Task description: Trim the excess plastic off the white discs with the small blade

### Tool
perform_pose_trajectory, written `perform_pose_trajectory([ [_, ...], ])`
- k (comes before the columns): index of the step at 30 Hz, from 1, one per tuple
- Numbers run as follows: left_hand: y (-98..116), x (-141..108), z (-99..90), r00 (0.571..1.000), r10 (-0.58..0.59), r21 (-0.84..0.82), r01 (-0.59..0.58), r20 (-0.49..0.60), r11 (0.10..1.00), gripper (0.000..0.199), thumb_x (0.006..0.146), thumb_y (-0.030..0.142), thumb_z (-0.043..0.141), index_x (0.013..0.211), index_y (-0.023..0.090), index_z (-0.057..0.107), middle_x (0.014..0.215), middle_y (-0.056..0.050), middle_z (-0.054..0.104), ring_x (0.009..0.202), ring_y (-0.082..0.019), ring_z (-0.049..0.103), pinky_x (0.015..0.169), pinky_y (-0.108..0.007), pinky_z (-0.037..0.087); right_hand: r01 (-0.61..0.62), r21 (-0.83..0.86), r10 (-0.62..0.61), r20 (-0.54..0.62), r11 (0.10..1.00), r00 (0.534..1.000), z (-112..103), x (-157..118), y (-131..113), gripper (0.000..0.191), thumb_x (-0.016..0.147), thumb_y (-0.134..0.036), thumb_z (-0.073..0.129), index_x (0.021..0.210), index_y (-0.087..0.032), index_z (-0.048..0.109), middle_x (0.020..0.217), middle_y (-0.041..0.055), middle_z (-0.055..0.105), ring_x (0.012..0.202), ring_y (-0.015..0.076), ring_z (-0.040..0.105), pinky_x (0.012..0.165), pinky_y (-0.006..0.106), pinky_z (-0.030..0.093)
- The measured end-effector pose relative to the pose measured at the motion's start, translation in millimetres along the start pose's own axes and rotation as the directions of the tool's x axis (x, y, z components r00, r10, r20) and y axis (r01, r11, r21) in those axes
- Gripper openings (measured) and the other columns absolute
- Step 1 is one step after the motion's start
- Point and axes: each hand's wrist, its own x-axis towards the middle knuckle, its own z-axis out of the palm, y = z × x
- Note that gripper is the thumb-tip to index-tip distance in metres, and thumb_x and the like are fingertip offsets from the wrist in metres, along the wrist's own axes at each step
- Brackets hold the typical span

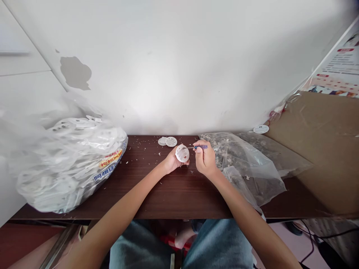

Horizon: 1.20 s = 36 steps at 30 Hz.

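A round white disc [182,153] is held upright in the left hand [172,162], its fingers curled around the disc's lower edge and back. A small screwdriver [201,147] with a blue handle is gripped in the right hand [205,158], between the thumb and curled fingers, and its thin metal shaft is pointed across at the disc's face, with the tip touching or just beside it. Both hands are held close together above the dark wood counter [179,198].

Two more white discs [168,141] are laid just beyond the hands, near the wall [168,67], and pale crumbs [140,147] are scattered over the counter. A large clear bag [70,164] packed with white discs is placed to the left, with blue and yellow print on its side. To the right, a clear bag [241,164] of grey scraps is spread beside the right hand. Farther right, a single white disc [261,129] is seen at the back, near a brown cardboard sheet [322,149].
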Motion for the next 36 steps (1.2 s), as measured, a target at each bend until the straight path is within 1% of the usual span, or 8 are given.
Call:
perform_pose_trajectory([
  [6, 0.1, -0.5, 1.0, 1.0, 0.01, -0.003, -0.01, 0.006, 1.0, 0.043, 0.097, 0.056, 0.061, 0.078, 0.017, 0.058, 0.07, -0.005, 0.061, 0.059, -0.02, 0.061, 0.065, -0.033, 0.052, 0.052, -0.045, -0.051, 0.019, 0.998, 0.999, -0.9, 1.4, 0.3, 0.033, 0.111, -0.045, 0.037, 0.118, -0.022, 0.06, 0.105, 0.0124, 0.07, 0.084, 0.024, 0.072, 0.08, 0.044, 0.058],
  [10, -0.3, -0.4, 0.1, 1.0, 0.0, -0.019, 0.0, -0.026, 1.0, 0.039, 0.096, 0.055, 0.064, 0.084, 0.018, 0.059, 0.073, -0.005, 0.063, 0.06, -0.02, 0.062, 0.064, -0.033, 0.052, 0.181, -0.07, -0.182, -0.002, 0.981, 0.983, -1.0, 3.9, 0.3, 0.029, 0.112, -0.039, 0.038, 0.118, -0.021, 0.059, 0.103, 0.0111, 0.071, 0.081, 0.0221, 0.071, 0.077, 0.041, 0.059],
  [12, -0.2, -0.3, -0.1, 0.999, -0.009, -0.035, 0.008, -0.037, 0.999, 0.038, 0.096, 0.054, 0.065, 0.084, 0.018, 0.058, 0.074, -0.004, 0.063, 0.06, -0.02, 0.062, 0.063, -0.033, 0.052, 0.217, -0.096, -0.218, -0.003, 0.971, 0.976, -1.5, 4.7, -0.2, 0.029, 0.112, -0.039, 0.038, 0.117, -0.021, 0.06, 0.102, 0.0112, 0.071, 0.081, 0.022, 0.071, 0.076, 0.04, 0.059],
  [16, 1.3, -1.2, 1.9, 0.999, -0.022, -0.03, 0.021, -0.037, 0.999, 0.041, 0.098, 0.054, 0.062, 0.08, 0.017, 0.059, 0.072, -0.005, 0.063, 0.06, -0.02, 0.062, 0.063, -0.033, 0.052, 0.231, -0.134, -0.233, 0.005, 0.964, 0.973, -3.0, 5.0, -1.9, 0.036, 0.112, -0.043, 0.035, 0.114, -0.021, 0.062, 0.099, 0.0118, 0.07, 0.079, 0.0224, 0.071, 0.073, 0.04, 0.059],
  [21, 1.1, -1.5, 2.5, 0.998, -0.015, -0.025, 0.014, -0.055, 1.0, 0.04, 0.099, 0.051, 0.06, 0.08, 0.016, 0.062, 0.073, -0.007, 0.064, 0.06, -0.02, 0.061, 0.062, -0.033, 0.052, 0.263, -0.13, -0.264, 0.014, 0.956, 0.965, -4.2, 6.4, -4.3, 0.033, 0.111, -0.041, 0.038, 0.112, -0.021, 0.063, 0.098, 0.012, 0.07, 0.085, 0.0247, 0.071, 0.075, 0.04, 0.058],
  [26, -1.4, -0.3, -0.4, 0.998, -0.021, -0.022, 0.02, -0.054, 1.0, 0.041, 0.1, 0.052, 0.06, 0.079, 0.016, 0.063, 0.072, -0.007, 0.064, 0.061, -0.019, 0.061, 0.063, -0.033, 0.052, 0.284, -0.146, -0.283, 0.028, 0.948, 0.959, -5.0, 8.8, -7.6, 0.034, 0.111, -0.041, 0.037, 0.111, -0.021, 0.064, 0.095, 0.012, 0.071, 0.084, 0.0248, 0.07, 0.073, 0.039, 0.057],
  [32, -0.7, -0.4, 1.6, 0.999, -0.005, -0.047, 0.003, -0.046, 0.999, 0.04, 0.096, 0.053, 0.066, 0.08, 0.017, 0.06, 0.072, -0.004, 0.062, 0.06, -0.017, 0.06, 0.061, -0.031, 0.052, 0.315, -0.16, -0.315, 0.024, 0.936, 0.949, -5.0, 9.8, -8.8, 0.03, 0.111, -0.037, 0.038, 0.113, -0.021, 0.063, 0.095, 0.0114, 0.071, 0.083, 0.0243, 0.071, 0.073, 0.039, 0.057],
  [36, 2.8, -0.8, 0.5, 0.999, -0.047, -0.041, 0.046, -0.014, 0.998, 0.04, 0.095, 0.053, 0.071, 0.082, 0.016, 0.061, 0.076, -0.005, 0.063, 0.065, -0.018, 0.062, 0.062, -0.031, 0.052, 0.312, -0.152, -0.313, 0.02, 0.938, 0.95, -5.4, 10.0, -5.8, 0.028, 0.11, -0.037, 0.04, 0.115, -0.021, 0.062, 0.097, 0.0116, 0.071, 0.084, 0.025, 0.071, 0.074, 0.04, 0.056],
])
